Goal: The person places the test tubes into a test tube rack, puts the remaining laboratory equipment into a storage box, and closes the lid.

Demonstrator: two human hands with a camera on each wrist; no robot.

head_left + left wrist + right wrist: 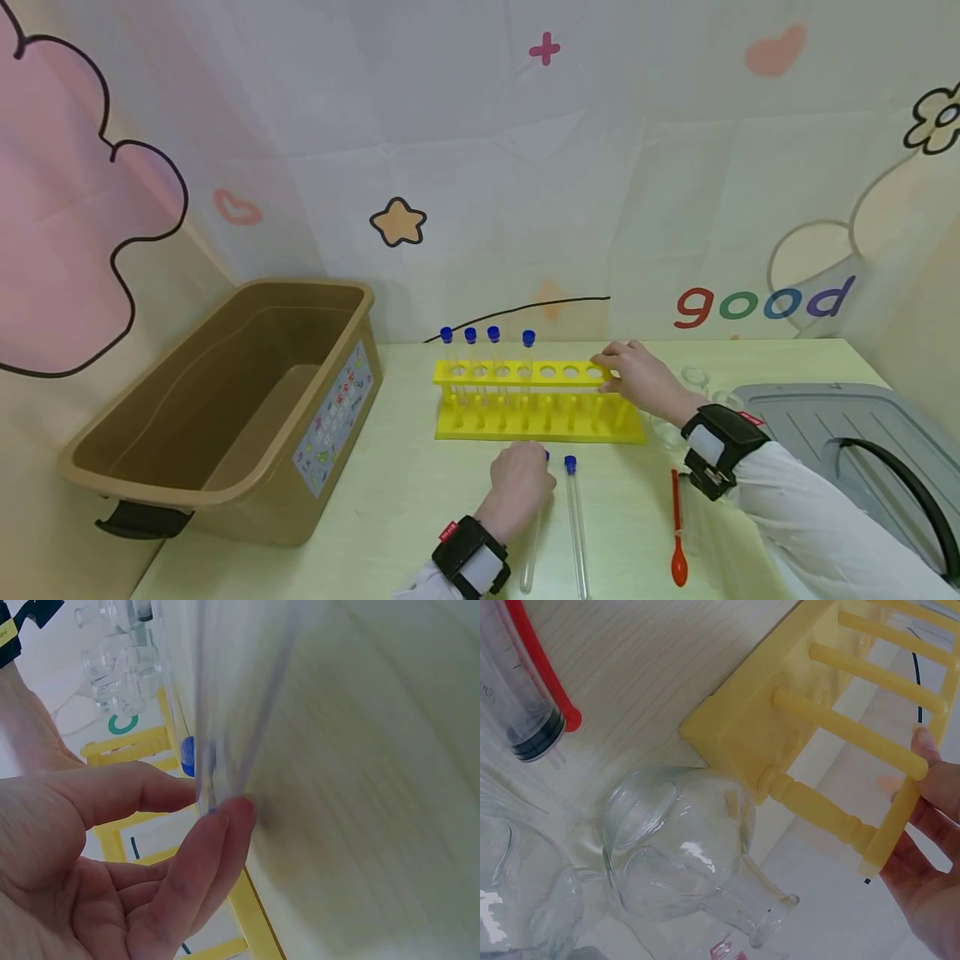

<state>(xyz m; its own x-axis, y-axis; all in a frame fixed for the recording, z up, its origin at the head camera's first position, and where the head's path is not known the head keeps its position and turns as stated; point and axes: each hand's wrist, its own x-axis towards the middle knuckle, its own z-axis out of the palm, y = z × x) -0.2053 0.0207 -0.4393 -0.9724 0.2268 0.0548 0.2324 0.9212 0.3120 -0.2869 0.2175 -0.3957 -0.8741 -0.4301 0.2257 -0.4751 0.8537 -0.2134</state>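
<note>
My left hand (pixel 521 482) pinches a blue-capped test tube (pixel 534 550) near its cap, thumb against fingertips; the tube looms large in the left wrist view. Beside it on the table lies another blue-capped test tube (pixel 576 525). Behind both stands a yellow test tube rack (pixel 540 429), with several capped tubes upright in its left holes. The top bar (pixel 896 829) of the rack is gripped at its right end by my right hand (pixel 645 379), as the right wrist view also shows.
A deep brown bin (pixel 300 492) stands at the left. Right of the rack are clear glass flasks (pixel 682 847), a red spoon (pixel 678 558) and a syringe (pixel 517 690). A grey lid with a black handle (pixel 900 475) lies at the far right.
</note>
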